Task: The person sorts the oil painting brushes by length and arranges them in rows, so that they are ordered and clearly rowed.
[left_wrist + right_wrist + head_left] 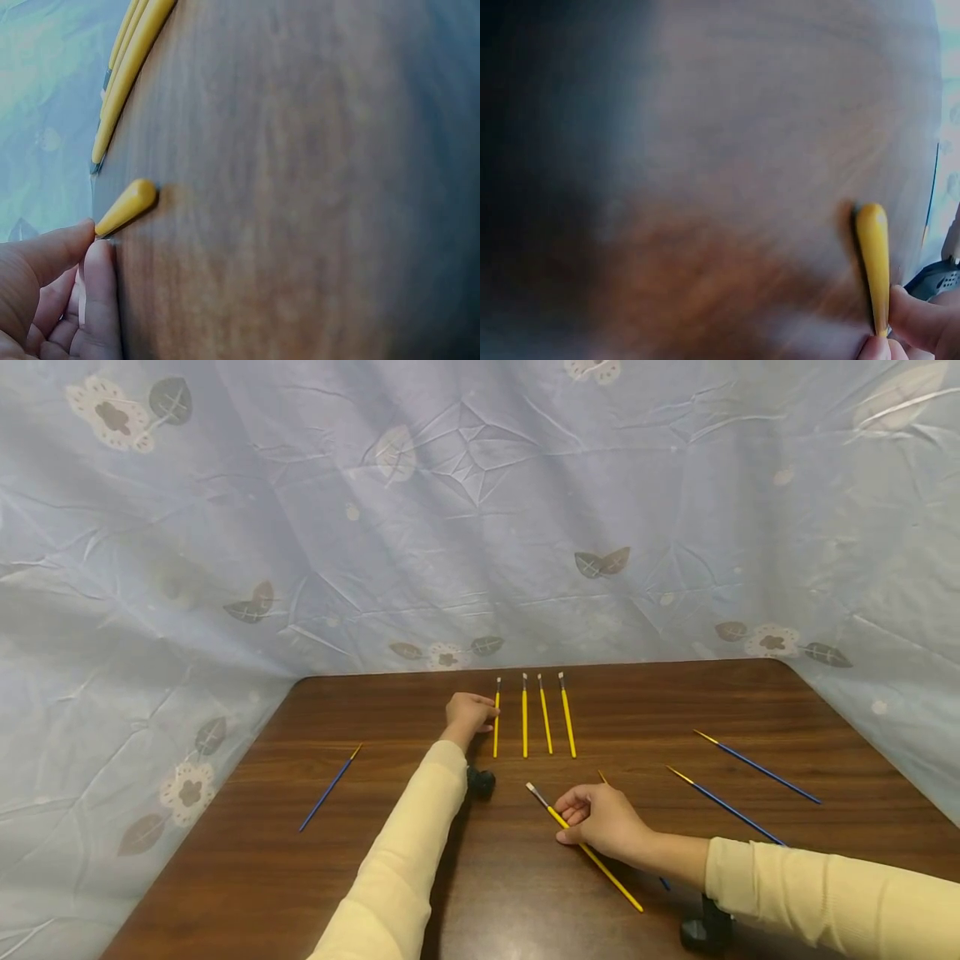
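Note:
At the left end of a row of yellow paintbrushes near the table's back edge, my left hand (469,713) pinches one yellow paintbrush (496,742) between thumb and fingers. Its rounded handle end (135,199) points toward the camera in the left wrist view. Three more yellow paintbrushes (525,722) lie beside it, bristles toward the back. Closer to the front, my right hand (609,822) holds another yellow paintbrush (613,881) by the handle, slanted with its pale bristles to the upper left. The right wrist view shows thumb and fingertips around this handle (874,247).
A blue paintbrush (328,792) lies at the left of the brown table (390,860). Two blue ones, a farther brush (765,769) and a nearer brush (727,806), lie at the right. Another blue brush (665,884) is partly hidden under my right hand. A patterned curtain (480,568) hangs behind.

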A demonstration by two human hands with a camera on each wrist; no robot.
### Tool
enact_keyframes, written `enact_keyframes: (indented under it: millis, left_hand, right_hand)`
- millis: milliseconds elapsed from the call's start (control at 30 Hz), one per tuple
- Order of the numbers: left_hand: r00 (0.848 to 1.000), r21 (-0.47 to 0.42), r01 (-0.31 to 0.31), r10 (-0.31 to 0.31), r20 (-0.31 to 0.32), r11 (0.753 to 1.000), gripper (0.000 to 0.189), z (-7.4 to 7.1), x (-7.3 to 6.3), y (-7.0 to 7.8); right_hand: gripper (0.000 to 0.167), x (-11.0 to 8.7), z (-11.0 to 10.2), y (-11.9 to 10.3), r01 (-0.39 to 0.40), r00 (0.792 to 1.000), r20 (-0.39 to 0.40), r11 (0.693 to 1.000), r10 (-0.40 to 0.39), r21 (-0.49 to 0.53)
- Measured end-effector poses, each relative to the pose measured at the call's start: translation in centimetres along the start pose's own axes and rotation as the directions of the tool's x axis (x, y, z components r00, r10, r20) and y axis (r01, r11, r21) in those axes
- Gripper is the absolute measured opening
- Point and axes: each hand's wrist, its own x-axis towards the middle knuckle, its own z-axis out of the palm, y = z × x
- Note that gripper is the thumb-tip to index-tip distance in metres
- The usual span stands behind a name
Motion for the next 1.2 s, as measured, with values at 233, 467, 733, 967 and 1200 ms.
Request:
enact_keyframes:
  millis: [233, 467, 733, 967, 1200]
  left_hand:
    - [1.0, -0.009, 0.0, 0.0, 0.002, 1.0, 0.016, -0.1, -0.2, -0.3]
    - [1.0, -0.027, 0.0, 0.0, 0.002, 1.0, 0.016, -0.3, -0.5, -0.5]
    - [1.0, -0.031, -0.006, 0.006, 0.0, 1.0, 0.016, -0.2, -0.4, -0.5]
    - [1.0, -0.011, -0.015, 0.015, 0.004, 1.0, 0.017, -0.1, -0.3, -0.2]
    - [1.0, -0.007, -0.002, 0.002, 0.004, 1.0, 0.016, -0.1, -0.1, 0.0]
  right_hand:
    - [0.027, 0.2, 0.3, 0.2, 0.006, 1.0, -0.007, 1.0, -0.006, 0.005]
    - [0.024, 0.3, 0.3, 0.0, -0.012, 1.0, 0.004, 1.0, 0.011, 0.018]
    - [0.021, 0.3, -0.4, -0.2, -0.097, 0.995, 0.053, 0.986, 0.09, 0.134]
    - [0.019, 0.8, -1.0, -0.4, -0.151, 0.988, 0.055, 0.973, 0.144, 0.175]
    - [0.022, 2.0, -2.3, -1.1, -0.202, 0.979, 0.033, 0.956, 0.199, 0.214]
